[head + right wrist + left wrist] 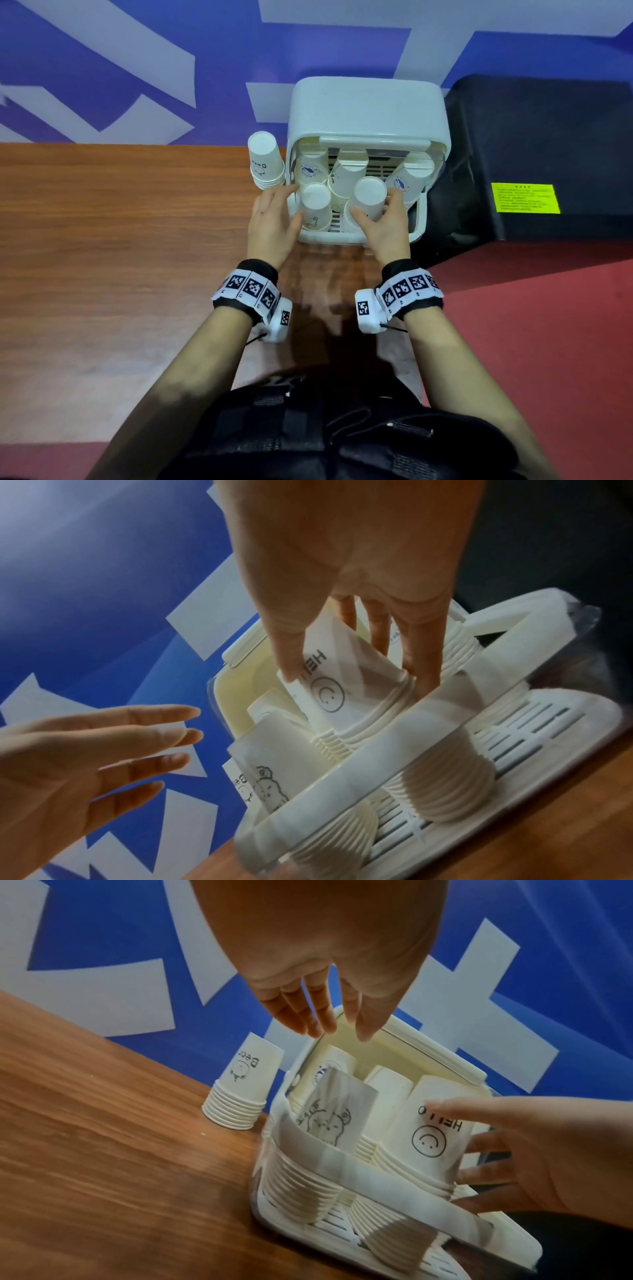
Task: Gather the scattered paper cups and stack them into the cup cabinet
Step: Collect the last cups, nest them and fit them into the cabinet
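A white cup cabinet [368,109] stands open at the table's back edge, with several stacks of upside-down paper cups on its slotted tray [548,723]. My right hand [373,204] grips the front right stack, whose top cup bears a smiley [329,696], thumb on one side and fingers on the other. My left hand [294,202] hovers with straight fingers beside the front left stack with a bear drawing [329,1118], not holding it. One more cup stack [265,161] stands on the table just left of the cabinet.
The wooden table [120,240] stretches out to the left. A black machine with a yellow label [525,198] sits close against the cabinet's right side. A blue and white wall rises behind. Red floor [531,342] lies past the table's right edge.
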Action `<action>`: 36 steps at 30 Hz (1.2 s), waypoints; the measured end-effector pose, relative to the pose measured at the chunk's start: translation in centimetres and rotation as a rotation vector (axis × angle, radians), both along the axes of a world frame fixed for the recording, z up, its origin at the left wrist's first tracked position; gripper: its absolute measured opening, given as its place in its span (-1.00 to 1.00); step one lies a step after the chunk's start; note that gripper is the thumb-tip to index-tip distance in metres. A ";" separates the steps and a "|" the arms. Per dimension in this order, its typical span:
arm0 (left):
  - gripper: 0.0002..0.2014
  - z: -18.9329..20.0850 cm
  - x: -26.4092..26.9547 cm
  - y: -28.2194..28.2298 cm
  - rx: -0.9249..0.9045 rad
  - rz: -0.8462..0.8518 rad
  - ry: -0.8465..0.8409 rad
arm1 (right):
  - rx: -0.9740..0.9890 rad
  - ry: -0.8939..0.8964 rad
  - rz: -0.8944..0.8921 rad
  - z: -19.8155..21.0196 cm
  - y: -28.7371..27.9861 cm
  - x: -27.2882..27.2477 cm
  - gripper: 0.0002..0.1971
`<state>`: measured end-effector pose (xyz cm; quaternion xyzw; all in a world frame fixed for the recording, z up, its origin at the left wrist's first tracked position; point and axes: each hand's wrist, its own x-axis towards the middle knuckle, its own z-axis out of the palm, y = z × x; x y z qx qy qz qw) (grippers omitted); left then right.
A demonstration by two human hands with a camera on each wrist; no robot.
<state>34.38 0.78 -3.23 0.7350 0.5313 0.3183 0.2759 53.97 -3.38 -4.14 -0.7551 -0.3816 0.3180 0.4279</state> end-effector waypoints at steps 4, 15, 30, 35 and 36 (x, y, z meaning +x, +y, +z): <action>-0.60 0.0 -0.8 0.9 -0.030 0.015 -0.026 | 0.021 -0.079 -0.006 0.4 -0.3 -0.7 -0.23; -0.50 -0.2 -2.4 8.3 -0.121 0.072 0.022 | 0.237 -0.325 -0.024 5.0 0.6 -4.1 -0.48; -0.02 -8.8 -6.7 18.0 -0.605 -0.171 -0.112 | 0.066 -0.534 0.150 7.0 9.0 -13.2 -0.71; -0.09 -9.1 -6.5 19.2 -0.604 -0.300 -0.134 | 0.047 -0.367 0.295 5.2 12.0 -16.0 -0.51; -0.13 -8.6 -6.5 19.2 -0.585 -0.307 -0.147 | -0.026 -0.370 0.328 4.5 12.8 -16.4 -0.47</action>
